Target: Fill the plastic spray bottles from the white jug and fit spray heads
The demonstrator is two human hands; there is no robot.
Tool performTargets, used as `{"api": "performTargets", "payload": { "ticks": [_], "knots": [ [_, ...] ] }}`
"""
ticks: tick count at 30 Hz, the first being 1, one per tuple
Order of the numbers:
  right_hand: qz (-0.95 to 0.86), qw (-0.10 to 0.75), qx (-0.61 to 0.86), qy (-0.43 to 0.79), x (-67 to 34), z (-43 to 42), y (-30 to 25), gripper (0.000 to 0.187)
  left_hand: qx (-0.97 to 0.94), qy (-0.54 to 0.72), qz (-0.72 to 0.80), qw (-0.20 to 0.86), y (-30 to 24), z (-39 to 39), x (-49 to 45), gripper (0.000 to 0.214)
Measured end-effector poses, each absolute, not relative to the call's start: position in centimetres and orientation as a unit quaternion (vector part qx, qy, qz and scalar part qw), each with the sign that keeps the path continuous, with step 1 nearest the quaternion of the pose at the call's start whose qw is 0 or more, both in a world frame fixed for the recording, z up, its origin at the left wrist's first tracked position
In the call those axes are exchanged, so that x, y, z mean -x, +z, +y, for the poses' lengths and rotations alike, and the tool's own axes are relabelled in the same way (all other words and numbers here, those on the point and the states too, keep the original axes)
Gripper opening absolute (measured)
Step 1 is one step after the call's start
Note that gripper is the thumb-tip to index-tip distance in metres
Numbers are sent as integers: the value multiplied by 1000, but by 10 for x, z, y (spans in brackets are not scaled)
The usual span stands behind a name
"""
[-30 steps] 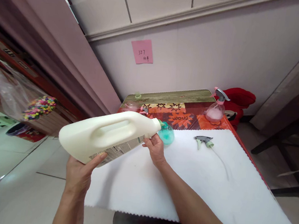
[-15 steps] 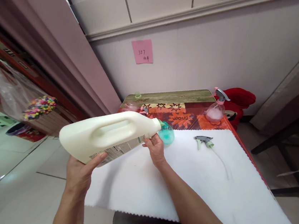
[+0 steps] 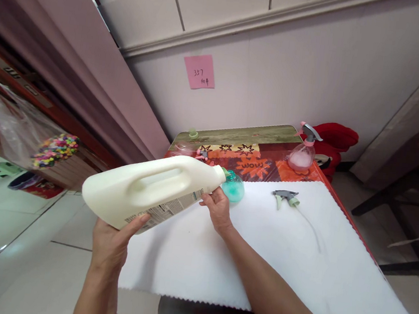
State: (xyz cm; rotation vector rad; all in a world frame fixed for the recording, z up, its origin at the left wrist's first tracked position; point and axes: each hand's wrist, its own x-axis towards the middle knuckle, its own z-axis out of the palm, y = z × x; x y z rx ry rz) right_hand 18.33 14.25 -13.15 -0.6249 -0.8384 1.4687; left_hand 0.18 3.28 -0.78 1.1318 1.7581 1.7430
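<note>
A large cream plastic jug [image 3: 116, 181] with a moulded handle is tilted, its neck pointing right and slightly down. My left hand [image 3: 117, 239] supports its base end from below, thumb up against the printed label. Close to the neck, my right hand [image 3: 217, 208] grips the underside, its fingertips partly hidden behind the jug. The jug's mouth meets the open top of a small green spray bottle [image 3: 234, 189], which has green liquid inside. To the right lies a grey and green spray trigger head [image 3: 285, 196] with a thin dip tube.
A white sheet [image 3: 288, 266] covers most of the table. At the back right stands a pink spray bottle [image 3: 301, 157] with its trigger on. A pink-and-grey trigger head [image 3: 202, 154] and a green cap [image 3: 193, 134] lie at the back left. Behind is a wall [image 3: 279, 79].
Almost nothing differs. The base end of the jug has shifted very slightly left; both hands keep their hold and the mouth stays at the green bottle.
</note>
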Motion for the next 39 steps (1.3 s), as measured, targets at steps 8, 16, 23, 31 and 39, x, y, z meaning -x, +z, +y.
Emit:
{"api": "performTargets", "payload": {
  "ticks": [8, 16, 23, 31, 39],
  "knots": [
    [-362, 624, 267, 639, -183, 143, -132, 48, -401, 631, 630, 208, -8, 32, -2, 73],
    [-353, 622, 264, 647, -183, 143, -132, 48, -403, 635, 623, 214, -7, 33, -2, 77],
    [-355, 623, 257, 648, -183, 143, -133, 47, -396, 643, 616, 226, -9, 34, -1, 76],
    [-359, 622, 258, 647, -181, 144, -136, 46, -388, 643, 622, 223, -6, 33, -2, 75],
    [-355, 621, 263, 647, -181, 144, -135, 46, -387, 637, 629, 223, -7, 33, -2, 73]
  ]
}}
